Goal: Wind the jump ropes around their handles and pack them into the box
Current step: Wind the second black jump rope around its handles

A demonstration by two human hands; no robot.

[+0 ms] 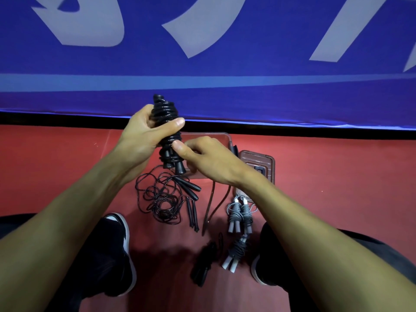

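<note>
Winding step in hand. Left hand (144, 129) grips the coiled black jump rope (167, 127) at frame centre, held above the floor; right hand (202, 158) pinches its lower wraps. Judged nearly wound; next, secure the end and place it in the clear box (221, 137) behind.

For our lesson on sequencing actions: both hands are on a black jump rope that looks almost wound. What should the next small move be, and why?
Probably tuck the rope's loose end under the coils. The left hand grips the wound black rope upright, and the right hand pinches it near the handles' lower ends. The clear box waits just behind, and a tangled rope lies on the floor, not yet wound.
</note>
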